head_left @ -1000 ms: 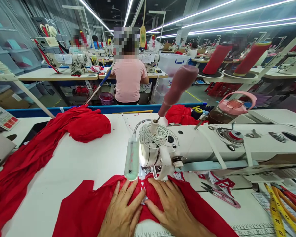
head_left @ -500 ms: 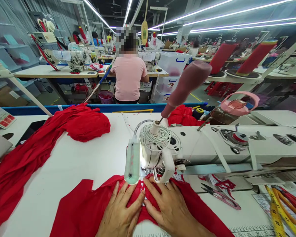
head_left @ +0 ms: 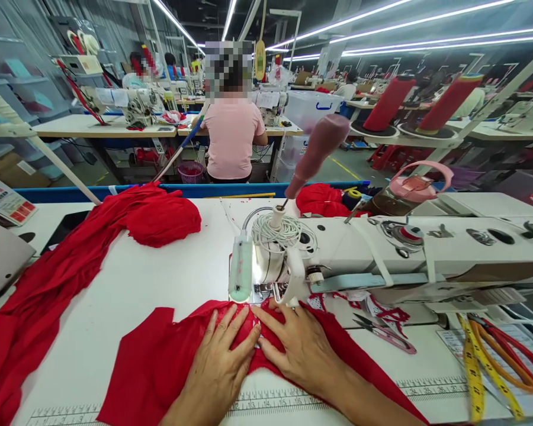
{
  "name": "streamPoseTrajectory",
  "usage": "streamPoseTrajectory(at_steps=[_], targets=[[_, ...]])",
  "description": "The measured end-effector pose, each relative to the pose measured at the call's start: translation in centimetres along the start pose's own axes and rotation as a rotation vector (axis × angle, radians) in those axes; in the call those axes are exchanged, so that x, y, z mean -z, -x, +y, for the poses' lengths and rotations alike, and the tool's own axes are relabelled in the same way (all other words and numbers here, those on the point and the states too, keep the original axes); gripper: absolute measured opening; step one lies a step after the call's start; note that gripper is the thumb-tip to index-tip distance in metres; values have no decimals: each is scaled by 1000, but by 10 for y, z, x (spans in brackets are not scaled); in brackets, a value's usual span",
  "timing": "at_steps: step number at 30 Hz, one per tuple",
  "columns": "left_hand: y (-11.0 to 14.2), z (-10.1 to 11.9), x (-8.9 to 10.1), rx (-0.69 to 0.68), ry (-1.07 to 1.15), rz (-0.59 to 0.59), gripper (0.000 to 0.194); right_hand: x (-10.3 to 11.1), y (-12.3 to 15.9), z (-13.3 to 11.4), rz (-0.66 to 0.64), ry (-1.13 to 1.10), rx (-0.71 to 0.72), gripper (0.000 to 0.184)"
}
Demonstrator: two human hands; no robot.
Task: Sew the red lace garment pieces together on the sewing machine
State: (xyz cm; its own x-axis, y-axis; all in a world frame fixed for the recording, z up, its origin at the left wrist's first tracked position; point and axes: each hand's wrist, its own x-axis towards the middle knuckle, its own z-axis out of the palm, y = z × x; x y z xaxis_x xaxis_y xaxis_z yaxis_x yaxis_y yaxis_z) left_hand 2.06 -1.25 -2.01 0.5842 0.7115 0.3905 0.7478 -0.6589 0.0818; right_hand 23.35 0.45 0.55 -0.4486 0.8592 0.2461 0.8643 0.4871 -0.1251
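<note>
My left hand (head_left: 220, 358) lies flat with fingers spread on a red fabric piece (head_left: 153, 352). My right hand (head_left: 299, 349) rests flat on the same fabric, its fingers also apart. Between my thumbs and index fingers, a narrow strip of white-patterned lace (head_left: 256, 331) shows. Just beyond my fingertips stands the white sewing machine (head_left: 270, 266), and the cloth's far edge reaches its presser foot (head_left: 263, 289). The needle point is too small to make out. A pale green lamp (head_left: 240, 272) glows left of the machine head.
Thread snips (head_left: 386, 334) lie right of the fabric by lace scraps. A yellow tape measure (head_left: 473, 373) and red-handled scissors (head_left: 515, 349) are at the far right. Bunched red cloth (head_left: 160, 219) lies to the left. A screwdriver (head_left: 317, 154) stands upright in the machine top. A person (head_left: 231, 136) sits ahead.
The view has tilted down a little, so the machine and hands appear higher and more of the table's printed ruler shows. Both hands stay flat on the red fabric.
</note>
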Motion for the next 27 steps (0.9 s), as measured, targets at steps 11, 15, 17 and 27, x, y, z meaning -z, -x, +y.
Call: streamPoseTrajectory(at_steps=[11,15,17,27], targets=[[-4,10,24,113,147,125,33,11,12,12,285,-148,-28,32],[-14,12,42,170,231,209,25,16,14,10,348,-165,25,30],[-18,13,45,156,242,214,24,18,11,7,322,-174,40,30],[-7,25,-5,-10,18,144,36,-3,-15,2,60,-316,83,24]])
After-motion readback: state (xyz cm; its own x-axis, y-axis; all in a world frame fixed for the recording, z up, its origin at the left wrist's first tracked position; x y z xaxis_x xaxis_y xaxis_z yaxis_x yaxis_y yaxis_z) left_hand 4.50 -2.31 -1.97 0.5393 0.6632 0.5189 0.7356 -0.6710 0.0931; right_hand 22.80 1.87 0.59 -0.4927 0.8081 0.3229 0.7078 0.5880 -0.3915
